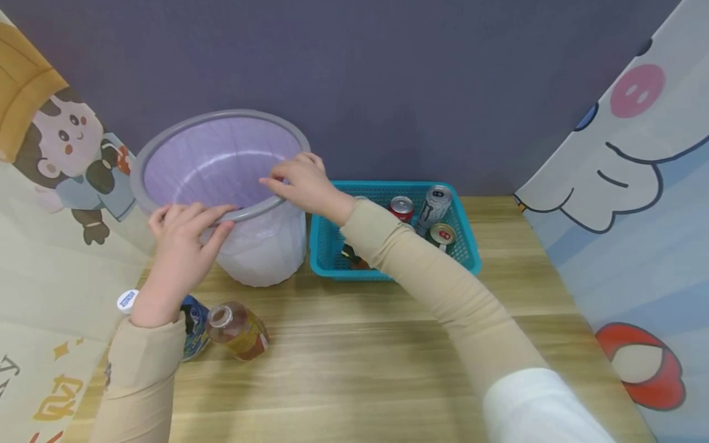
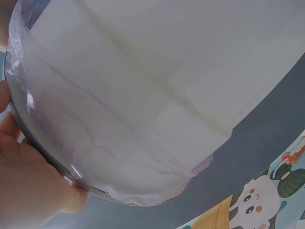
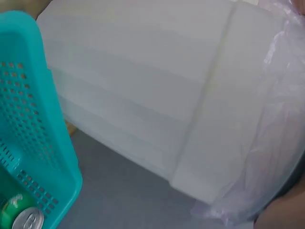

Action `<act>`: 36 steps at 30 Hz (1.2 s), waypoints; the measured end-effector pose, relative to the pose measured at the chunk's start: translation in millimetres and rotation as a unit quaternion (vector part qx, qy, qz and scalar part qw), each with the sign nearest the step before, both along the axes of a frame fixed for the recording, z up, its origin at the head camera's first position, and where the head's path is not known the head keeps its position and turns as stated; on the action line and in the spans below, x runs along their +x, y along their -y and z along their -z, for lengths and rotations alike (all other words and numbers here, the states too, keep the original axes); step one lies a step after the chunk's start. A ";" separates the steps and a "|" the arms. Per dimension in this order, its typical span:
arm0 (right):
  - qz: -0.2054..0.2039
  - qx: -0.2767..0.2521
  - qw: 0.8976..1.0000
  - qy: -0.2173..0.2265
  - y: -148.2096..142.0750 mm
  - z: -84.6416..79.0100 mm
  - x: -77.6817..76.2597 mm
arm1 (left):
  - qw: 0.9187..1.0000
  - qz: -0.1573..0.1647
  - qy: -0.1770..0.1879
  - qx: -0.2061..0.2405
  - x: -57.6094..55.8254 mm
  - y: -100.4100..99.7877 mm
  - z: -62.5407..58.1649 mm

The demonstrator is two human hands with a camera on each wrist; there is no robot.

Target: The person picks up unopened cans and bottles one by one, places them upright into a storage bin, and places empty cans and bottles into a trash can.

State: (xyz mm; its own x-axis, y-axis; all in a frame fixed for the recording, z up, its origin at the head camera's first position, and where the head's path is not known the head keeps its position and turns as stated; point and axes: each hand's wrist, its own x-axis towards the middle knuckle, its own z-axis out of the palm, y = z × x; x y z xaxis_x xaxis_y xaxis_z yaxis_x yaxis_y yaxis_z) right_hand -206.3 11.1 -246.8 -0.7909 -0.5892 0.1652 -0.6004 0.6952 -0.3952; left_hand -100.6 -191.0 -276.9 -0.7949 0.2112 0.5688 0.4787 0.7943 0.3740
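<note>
A white trash can (image 1: 266, 258) stands at the back left, lined with a thin purple plastic bag (image 1: 221, 154) and topped by a grey rim ring (image 1: 232, 114). My left hand (image 1: 183, 243) grips the near left of the rim, fingers over the top and thumb on the outer side. Bag film (image 2: 109, 157) hangs a short way down outside the can in the left wrist view. At the rim's right side, my right hand (image 1: 310, 187) holds the edge with bent fingers reaching over it. In the right wrist view, wrinkled film (image 3: 271, 138) shows just below the rim.
Right of the can, a turquoise basket (image 1: 471, 246) holds several drink cans, including a silver can (image 1: 434, 206) and a red can (image 1: 402, 207). An uncapped bottle (image 1: 240, 332) stands near my left forearm, beside a blue-labelled container (image 1: 195, 326) and a white cap (image 1: 127, 300). Printed panels flank the table.
</note>
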 end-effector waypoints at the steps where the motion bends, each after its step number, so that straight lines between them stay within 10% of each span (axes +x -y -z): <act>1: -0.009 0.010 1.000 0.002 -1.0 -0.1 -0.5 | 1.000 0.001 0.000 -0.001 -0.5 0.4 0.2; 10: -0.085 0.047 0.995 0.006 -9.5 -2.2 -7.1 | 1.000 -0.003 0.004 -0.003 -2.2 4.0 -0.5; 36: -0.090 0.021 0.996 0.017 -13.0 4.8 -8.0 | 0.995 0.051 -0.018 0.081 15.8 14.8 1.6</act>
State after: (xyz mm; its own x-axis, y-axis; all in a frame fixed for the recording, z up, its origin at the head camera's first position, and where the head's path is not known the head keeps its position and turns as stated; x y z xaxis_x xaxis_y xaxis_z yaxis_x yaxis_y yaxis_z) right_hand -214.3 24.1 -251.6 -0.6772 -0.7273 0.1112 -0.7028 0.5946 -0.3905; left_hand -84.9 -205.8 -278.5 -0.7531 0.1923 0.6292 0.5684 0.6717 0.4750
